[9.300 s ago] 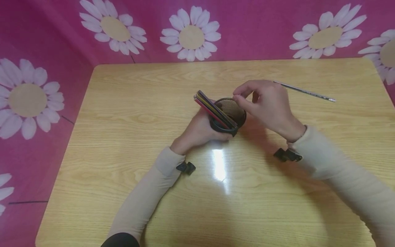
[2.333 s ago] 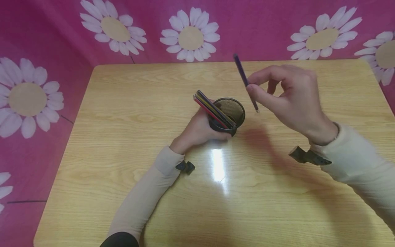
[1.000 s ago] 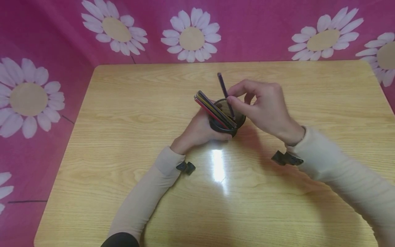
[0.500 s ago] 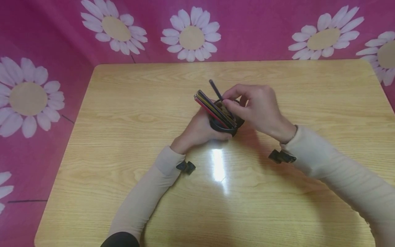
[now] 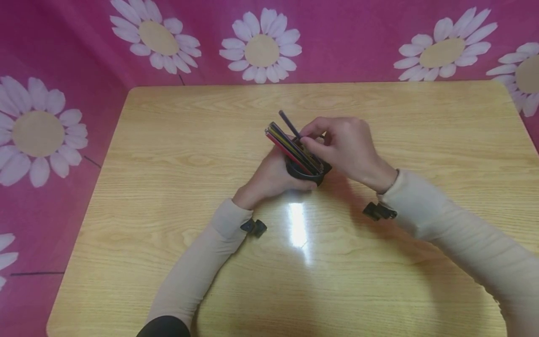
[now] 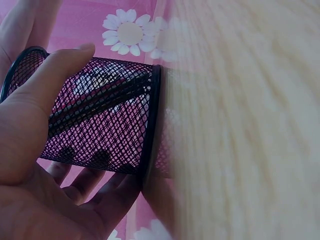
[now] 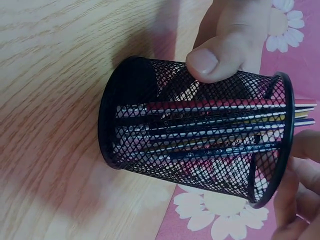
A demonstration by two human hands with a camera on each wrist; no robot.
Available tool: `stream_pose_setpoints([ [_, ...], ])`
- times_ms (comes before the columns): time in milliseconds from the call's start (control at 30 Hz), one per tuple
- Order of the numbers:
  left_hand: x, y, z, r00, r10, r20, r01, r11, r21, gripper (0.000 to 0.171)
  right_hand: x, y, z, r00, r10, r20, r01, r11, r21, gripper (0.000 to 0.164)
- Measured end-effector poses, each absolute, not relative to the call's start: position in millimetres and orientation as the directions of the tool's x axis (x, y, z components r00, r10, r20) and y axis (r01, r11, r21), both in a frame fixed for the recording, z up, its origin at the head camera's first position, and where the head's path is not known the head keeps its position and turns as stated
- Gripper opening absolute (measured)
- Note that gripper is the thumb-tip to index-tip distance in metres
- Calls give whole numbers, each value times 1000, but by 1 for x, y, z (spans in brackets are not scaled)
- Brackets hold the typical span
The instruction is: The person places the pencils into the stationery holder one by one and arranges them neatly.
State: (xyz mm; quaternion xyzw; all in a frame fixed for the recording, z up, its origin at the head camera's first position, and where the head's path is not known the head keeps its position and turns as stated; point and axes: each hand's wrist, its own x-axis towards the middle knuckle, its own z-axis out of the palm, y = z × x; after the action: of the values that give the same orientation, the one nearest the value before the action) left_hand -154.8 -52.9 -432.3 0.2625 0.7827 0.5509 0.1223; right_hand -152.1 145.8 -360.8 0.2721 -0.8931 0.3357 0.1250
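Observation:
A black mesh pencil cup [image 5: 309,179] stands on the table, wrapped by my left hand [image 5: 269,177]. In the left wrist view the left thumb lies along one side of the mesh [image 6: 115,142] and the fingers curl under the other. Several pencils [image 5: 284,144], red, yellow and dark, lean to the left in the cup. My right hand [image 5: 349,146] pinches a dark pencil [image 5: 288,122] between thumb and index finger at the rim. Its lower part is inside the cup, which the right wrist view shows through the mesh alongside the other pencils [image 7: 215,105].
The wood-grain table [image 5: 168,140] spreads around both hands, with a bright light reflection [image 5: 298,224] in front of the cup. A pink cloth with white daisies [image 5: 345,42] hangs behind and at the left. Small black cameras [image 5: 253,228] sit at both wrists.
The silvery pencil once lying at the back right is gone from there. My right hand has brought the dark pencil left and down into the cup, now tilted beside the others. The left hand stays.

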Motion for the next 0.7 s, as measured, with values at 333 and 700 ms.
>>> stream_pose_setpoints([
  [333, -155, -54, -431, -824, 559, 94, 238, 190, 952, 86, -152, 142, -362, -840, -406, 360, -542, 663, -517, 8],
  [700, -155, -54, -432, -822, 561, 97, 245, 195, 950, 92, -152, 139, -363, -843, -415, 342, -537, 665, -519, 10],
])
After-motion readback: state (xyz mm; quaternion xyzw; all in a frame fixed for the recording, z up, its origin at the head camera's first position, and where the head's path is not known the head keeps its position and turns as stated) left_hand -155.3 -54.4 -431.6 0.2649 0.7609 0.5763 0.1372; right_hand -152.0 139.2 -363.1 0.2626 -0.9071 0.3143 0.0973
